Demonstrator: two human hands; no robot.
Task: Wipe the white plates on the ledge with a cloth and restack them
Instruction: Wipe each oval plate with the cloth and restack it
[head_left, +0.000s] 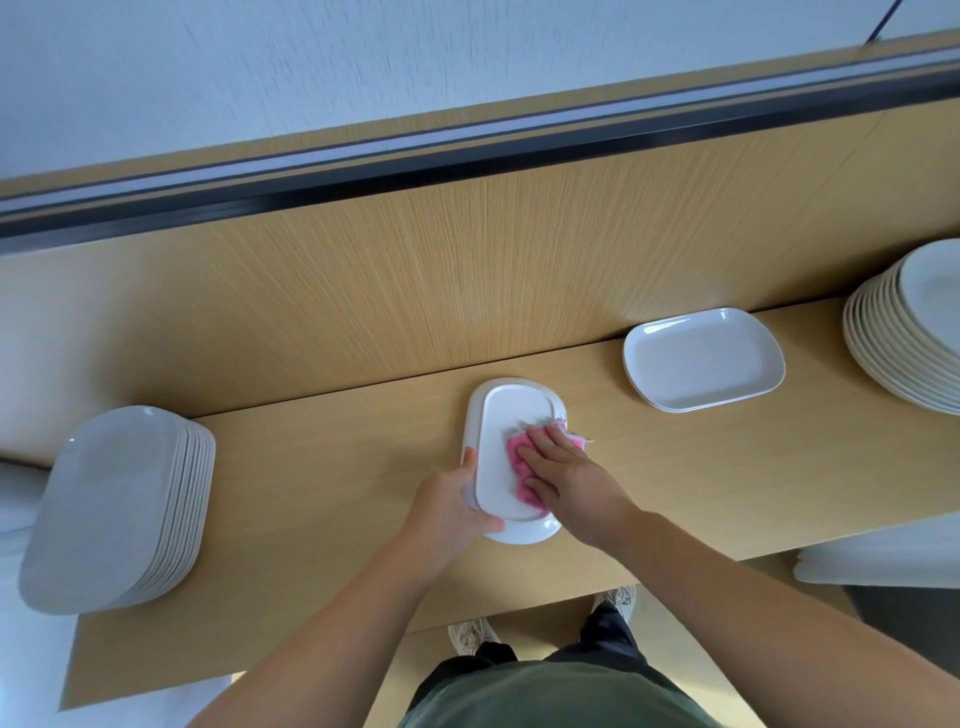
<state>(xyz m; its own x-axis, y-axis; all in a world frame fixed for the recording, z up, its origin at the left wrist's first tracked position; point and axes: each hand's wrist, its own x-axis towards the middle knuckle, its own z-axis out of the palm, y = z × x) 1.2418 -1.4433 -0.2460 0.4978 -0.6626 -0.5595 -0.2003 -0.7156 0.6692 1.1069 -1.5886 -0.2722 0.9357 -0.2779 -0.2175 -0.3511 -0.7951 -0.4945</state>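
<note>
Wooden ledge (311, 493): oblong plate (506, 415) is gripped by left hand (452, 504), pink cloth (519, 462) pressed under flat-fingered right hand (571, 483); it could be shoved off by hard strokes.

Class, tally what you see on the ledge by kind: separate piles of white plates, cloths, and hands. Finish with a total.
Piles of white plates: 4 (tall left stack, pile being wiped, low pile, tall right stack)
Pink cloth: 1
Hands: 2 (left hand, right hand)
Total: 7

Pink cloth (524, 467), white plate (506, 415).
</note>
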